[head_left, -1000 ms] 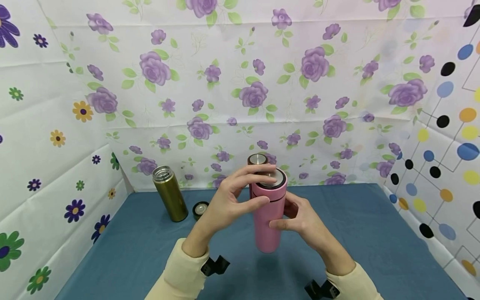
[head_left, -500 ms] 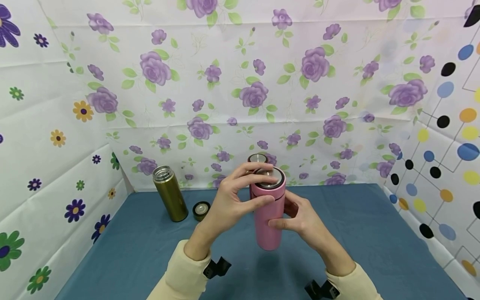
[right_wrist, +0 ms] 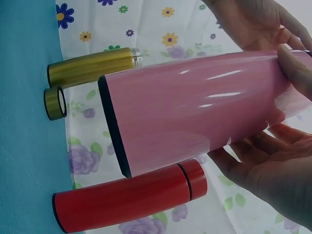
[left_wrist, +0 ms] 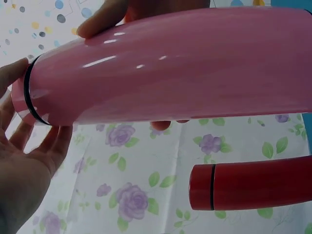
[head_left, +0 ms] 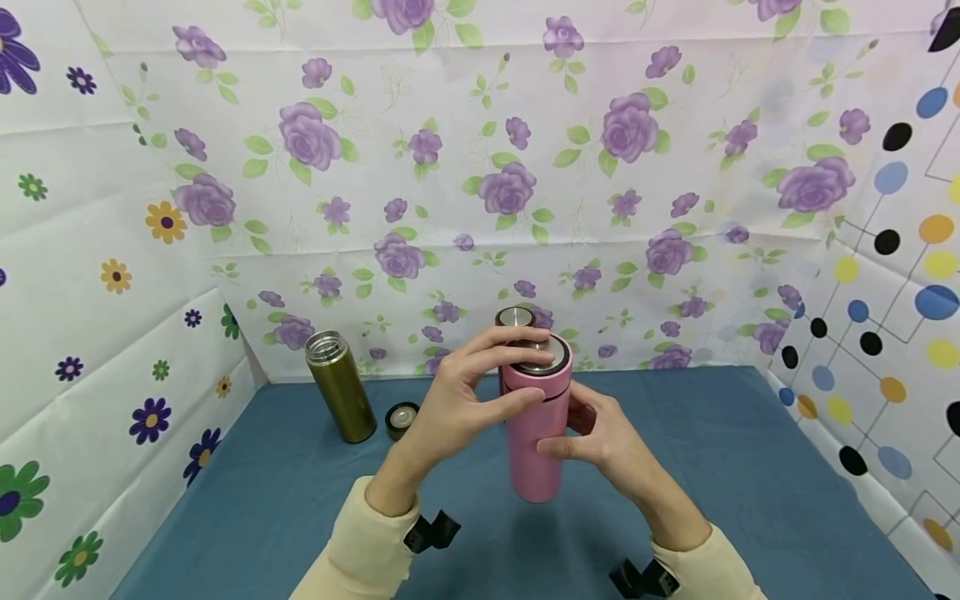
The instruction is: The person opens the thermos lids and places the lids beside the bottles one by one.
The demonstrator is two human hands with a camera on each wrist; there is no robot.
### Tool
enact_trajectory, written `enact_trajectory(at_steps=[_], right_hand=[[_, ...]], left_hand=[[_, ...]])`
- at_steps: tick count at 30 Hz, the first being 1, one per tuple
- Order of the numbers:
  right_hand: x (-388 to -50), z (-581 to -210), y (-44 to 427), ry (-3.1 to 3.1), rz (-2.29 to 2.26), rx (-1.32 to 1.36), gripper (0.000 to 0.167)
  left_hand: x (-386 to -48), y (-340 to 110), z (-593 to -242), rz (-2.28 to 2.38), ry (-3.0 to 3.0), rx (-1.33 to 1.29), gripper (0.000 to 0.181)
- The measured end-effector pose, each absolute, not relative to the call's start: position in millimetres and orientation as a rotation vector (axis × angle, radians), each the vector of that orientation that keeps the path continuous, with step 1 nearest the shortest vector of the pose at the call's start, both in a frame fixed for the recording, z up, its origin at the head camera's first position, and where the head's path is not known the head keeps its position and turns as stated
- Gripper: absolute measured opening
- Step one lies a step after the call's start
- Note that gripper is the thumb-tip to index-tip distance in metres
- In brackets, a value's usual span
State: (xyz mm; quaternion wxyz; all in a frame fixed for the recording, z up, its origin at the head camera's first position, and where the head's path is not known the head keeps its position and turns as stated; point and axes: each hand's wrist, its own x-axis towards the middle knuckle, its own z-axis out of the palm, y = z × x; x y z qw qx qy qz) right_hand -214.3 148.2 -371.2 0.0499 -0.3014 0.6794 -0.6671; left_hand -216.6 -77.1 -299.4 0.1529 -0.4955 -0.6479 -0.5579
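A pink thermos (head_left: 536,471) is held upright a little above the table, its shadow below it. My right hand (head_left: 607,433) grips its body from the right, thumb across the front. Around the lid (head_left: 557,385), which sits on the thermos, my left hand (head_left: 455,398) curls its thumb and fingers, with fingertips over the steel top. In the left wrist view, a thin black ring (left_wrist: 30,92) marks the seam between lid and body. Behind the pink thermos stands a red thermos (right_wrist: 124,202) with its lid on, largely hidden in the head view.
An uncovered gold thermos (head_left: 341,396) stands at the back left of the blue table (head_left: 712,467). Its small lid (head_left: 402,415) lies beside it, inner side up. Flowered cloth (head_left: 450,167) hangs behind the table, and a dotted cloth (head_left: 885,317) on the right.
The pink thermos rose very slightly and then sank back a little, with both hands keeping their hold. The left wrist shifted slightly along with it. Everything else stays in place.
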Motion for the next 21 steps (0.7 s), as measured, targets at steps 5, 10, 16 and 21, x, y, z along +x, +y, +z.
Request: enact_trajectory(at_steps=[5,10,16,21], right_hand=[[-214.8,-372.0,147.2,2.094,-2.023,-0.916,0.065],[-214.8,-372.4,146.7,2.106,-2.019,-0.915,0.065],[-214.8,-372.6,147.3,2.088,-2.021,-0.934,0.062],[-214.9,-373.0,147.0,2.059,-2.023,-0.943,0.060]], left_hand=[[-216.6,-74.1,-299.4,-1.541,-1.829,-1.374,0.033],[-216.8,-72.9,-300.2,-1.525,-1.841,-1.355,0.037],[-218.1,-76.9,-298.3,-1.534,-1.891,-1.435,0.035],[-220.0,-79.3,-295.7,-1.558,-1.921,-1.531,0.037]])
